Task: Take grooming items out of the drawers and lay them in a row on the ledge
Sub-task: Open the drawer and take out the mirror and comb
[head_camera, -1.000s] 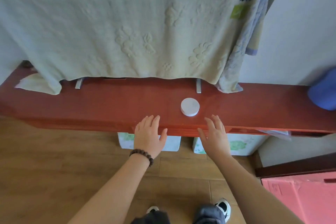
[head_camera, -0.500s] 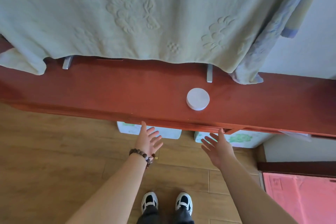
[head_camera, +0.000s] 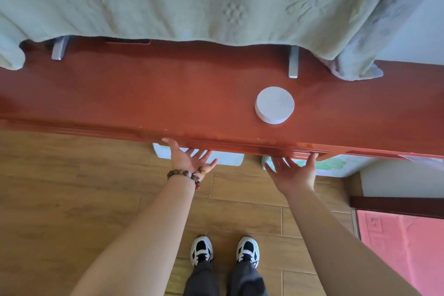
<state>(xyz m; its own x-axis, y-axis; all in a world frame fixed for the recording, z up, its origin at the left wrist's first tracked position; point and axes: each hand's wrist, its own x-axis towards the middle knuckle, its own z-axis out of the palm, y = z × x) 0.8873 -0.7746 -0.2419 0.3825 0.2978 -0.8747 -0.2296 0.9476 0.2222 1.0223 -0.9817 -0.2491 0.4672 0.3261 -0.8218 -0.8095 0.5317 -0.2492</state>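
A glossy red-brown wooden ledge (head_camera: pixel 168 94) runs across the view, its front edge moulded in ridges. On it sits a round, flat white jar (head_camera: pixel 274 108) with a matte, faintly marbled lid, right of the middle. Over the back of the ledge hangs a pale green towel (head_camera: pixel 168 0) with embossed flower patterns, and at its right side a thinner blue-grey cloth (head_camera: pixel 374 55) droops to the wood. Two flat grey metal brackets (head_camera: pixel 293 65) show from under the towel.

Below lies a floor (head_camera: pixel 60 199) of tan wood-look planks, with a red patterned mat (head_camera: pixel 403 243) at the right. Two white boxes (head_camera: pixel 228 158) with green print stand under the ledge; their shape is mostly hidden.

The left hand (head_camera: pixel 189 160), a brown bead bracelet (head_camera: pixel 185 174) on its wrist, is palm up with fingers spread and straight, its thumb at the ledge's lower edge. The right hand (head_camera: pixel 294 172) is likewise palm up and spread, its fingertips reaching under the front edge, thumb against the moulding. Neither holds anything. The jar rests on top, above and between the two hands, nearer the right and apart from both. Black-and-white shoes (head_camera: pixel 224 250) stand below.
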